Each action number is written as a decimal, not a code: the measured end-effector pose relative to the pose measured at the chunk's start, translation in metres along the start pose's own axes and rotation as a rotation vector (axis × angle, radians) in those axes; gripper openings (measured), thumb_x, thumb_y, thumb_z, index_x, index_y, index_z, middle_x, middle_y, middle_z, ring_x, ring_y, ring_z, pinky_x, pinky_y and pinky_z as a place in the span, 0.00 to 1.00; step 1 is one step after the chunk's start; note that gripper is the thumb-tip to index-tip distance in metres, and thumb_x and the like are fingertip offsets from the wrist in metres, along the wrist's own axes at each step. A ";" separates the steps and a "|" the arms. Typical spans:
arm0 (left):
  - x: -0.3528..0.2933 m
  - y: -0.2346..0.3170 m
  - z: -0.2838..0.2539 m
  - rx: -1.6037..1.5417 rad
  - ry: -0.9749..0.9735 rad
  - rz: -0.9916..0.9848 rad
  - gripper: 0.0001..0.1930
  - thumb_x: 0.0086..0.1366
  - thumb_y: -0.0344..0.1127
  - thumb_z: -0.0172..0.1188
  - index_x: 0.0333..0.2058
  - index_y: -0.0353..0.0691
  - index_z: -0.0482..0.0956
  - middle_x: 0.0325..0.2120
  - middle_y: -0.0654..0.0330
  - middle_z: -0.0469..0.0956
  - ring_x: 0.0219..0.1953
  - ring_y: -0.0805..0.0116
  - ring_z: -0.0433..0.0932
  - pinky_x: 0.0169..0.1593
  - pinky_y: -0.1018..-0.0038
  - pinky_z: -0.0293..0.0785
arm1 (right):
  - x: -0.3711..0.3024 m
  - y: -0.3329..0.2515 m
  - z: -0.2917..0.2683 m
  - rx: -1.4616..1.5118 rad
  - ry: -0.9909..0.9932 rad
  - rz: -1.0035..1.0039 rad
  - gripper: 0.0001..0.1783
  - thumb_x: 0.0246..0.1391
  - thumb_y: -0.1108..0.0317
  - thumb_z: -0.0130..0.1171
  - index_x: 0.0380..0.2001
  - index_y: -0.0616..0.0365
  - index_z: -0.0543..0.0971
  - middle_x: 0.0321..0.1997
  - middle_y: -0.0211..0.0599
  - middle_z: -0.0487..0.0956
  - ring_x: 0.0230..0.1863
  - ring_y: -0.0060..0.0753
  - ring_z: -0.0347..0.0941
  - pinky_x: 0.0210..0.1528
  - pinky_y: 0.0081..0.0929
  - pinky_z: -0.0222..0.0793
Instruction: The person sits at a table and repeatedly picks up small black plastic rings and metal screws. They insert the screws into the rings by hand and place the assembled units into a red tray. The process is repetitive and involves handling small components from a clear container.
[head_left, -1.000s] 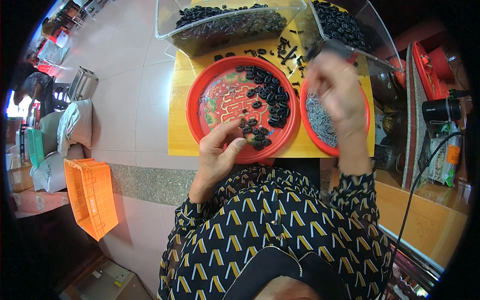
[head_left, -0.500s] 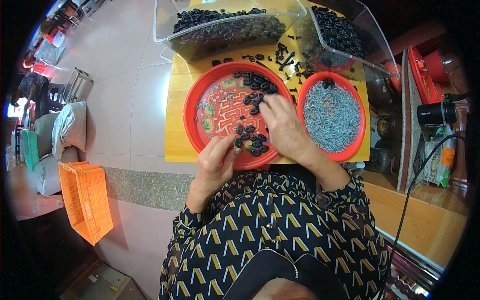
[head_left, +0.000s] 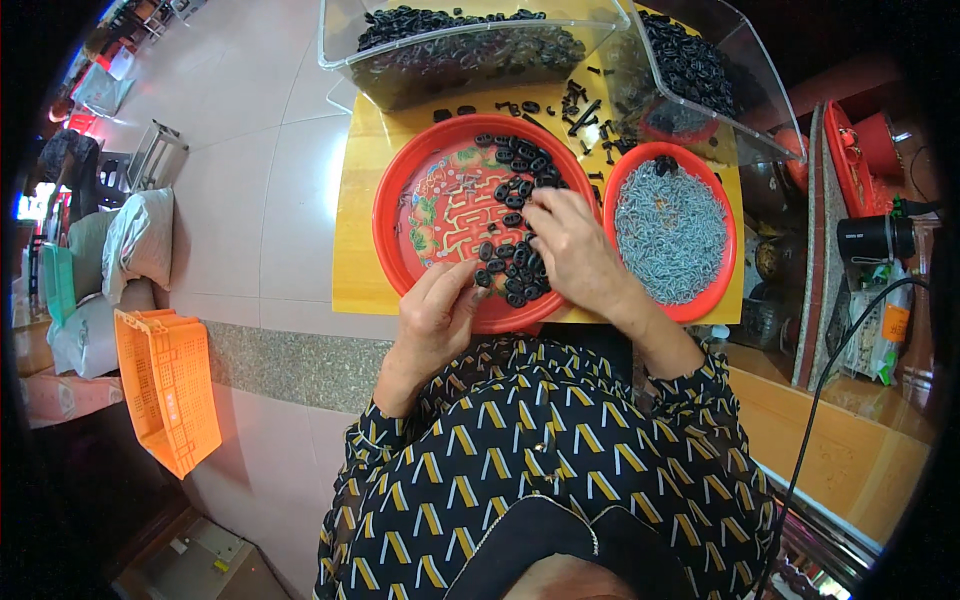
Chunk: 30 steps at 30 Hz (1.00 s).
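Small black oval pieces (head_left: 519,160), each with two holes, lie in a curved band along the right side of a round red tray (head_left: 385,225) with a printed bottom. At the tray's near edge my left hand (head_left: 440,312) is closed, thumb and fingertips pinching one black oval piece (head_left: 483,279). My right hand (head_left: 578,255) reaches over the tray's right rim, its fingers drawn together among the pieces; what they hold is hidden. Just right of that hand stands a red oval tray (head_left: 733,240) full of silver screws (head_left: 672,235), with a few black pieces on top.
Two clear plastic bins stand at the back, the left bin (head_left: 470,40) and the right bin (head_left: 740,120), both holding black pieces. Loose black screw-like parts (head_left: 585,115) lie on the yellow table (head_left: 355,200). An orange crate (head_left: 170,390) sits on the floor at left.
My right hand has moved slightly down and right, and more black pieces now lie near my left fingertips. My left hand stays at the near edge, still pinching. The whole view has shifted a little.
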<state>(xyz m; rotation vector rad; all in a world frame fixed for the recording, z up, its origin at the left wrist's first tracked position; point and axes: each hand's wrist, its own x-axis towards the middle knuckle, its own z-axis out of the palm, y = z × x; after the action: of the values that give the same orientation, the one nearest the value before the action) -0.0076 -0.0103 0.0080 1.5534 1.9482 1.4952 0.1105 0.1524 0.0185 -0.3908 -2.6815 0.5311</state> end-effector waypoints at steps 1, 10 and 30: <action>0.000 -0.001 0.001 0.004 0.001 0.004 0.14 0.46 0.19 0.57 0.35 0.29 0.70 0.22 0.51 0.70 0.24 0.57 0.72 0.27 0.71 0.68 | -0.006 -0.003 0.004 -0.005 0.006 -0.010 0.17 0.35 0.78 0.57 0.35 0.67 0.71 0.42 0.47 0.69 0.46 0.47 0.64 0.48 0.35 0.61; -0.001 -0.003 0.004 0.080 -0.052 0.071 0.15 0.43 0.21 0.59 0.33 0.30 0.71 0.24 0.51 0.71 0.25 0.56 0.72 0.28 0.70 0.68 | -0.011 0.011 -0.034 0.032 0.200 0.105 0.11 0.37 0.78 0.56 0.30 0.64 0.73 0.35 0.44 0.71 0.38 0.45 0.66 0.42 0.34 0.63; -0.001 -0.003 0.007 0.130 -0.113 0.082 0.14 0.42 0.23 0.60 0.31 0.32 0.71 0.24 0.52 0.71 0.26 0.56 0.72 0.28 0.69 0.69 | 0.039 0.024 0.003 -0.046 0.107 -0.014 0.09 0.36 0.79 0.49 0.25 0.61 0.75 0.26 0.43 0.72 0.33 0.44 0.66 0.39 0.33 0.64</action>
<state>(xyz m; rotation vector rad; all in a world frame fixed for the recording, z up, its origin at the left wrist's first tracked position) -0.0039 -0.0064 0.0023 1.7507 1.9740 1.3019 0.0791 0.1861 0.0180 -0.4013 -2.5949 0.4331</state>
